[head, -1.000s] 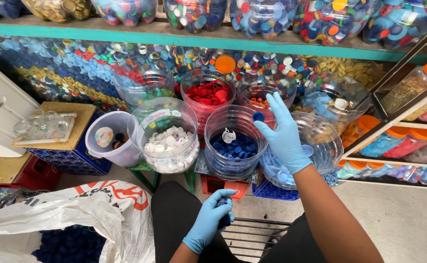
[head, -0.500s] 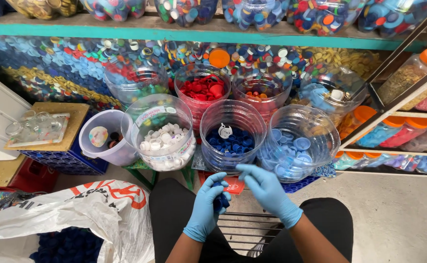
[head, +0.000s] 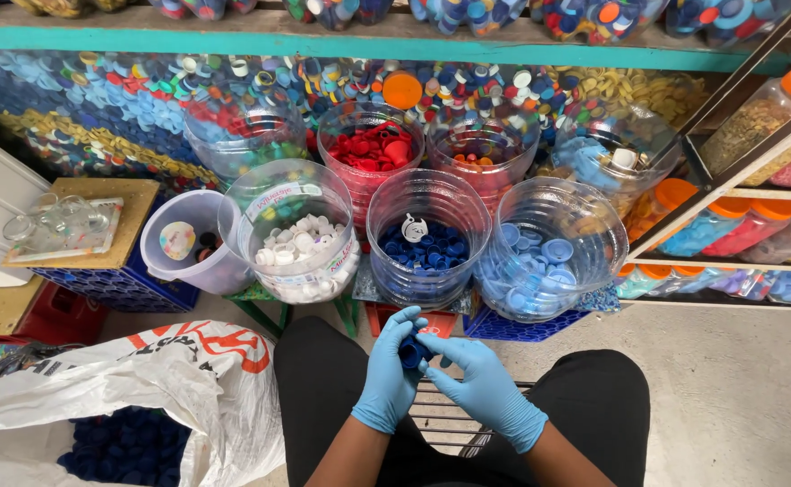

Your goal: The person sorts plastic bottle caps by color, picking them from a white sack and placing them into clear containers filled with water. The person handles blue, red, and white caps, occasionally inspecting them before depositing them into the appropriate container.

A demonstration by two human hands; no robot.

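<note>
Both hands wear light blue gloves and meet low in the middle, above my lap. My left hand holds a dark blue bottle cap, and the fingertips of my right hand pinch the same cap from the right. Just beyond the hands stands a clear jar of dark blue caps. A jar of white caps is to its left and a jar of light blue caps to its right.
Behind stand a jar of red caps, a jar of orange caps and more cap-filled jars under a teal shelf. A white sack of dark blue caps lies at my left. A white tub and blue crate sit further left.
My right hand came back from the jars down to my lap and joined the left hand on the cap. The camera has tilted slightly downward.
</note>
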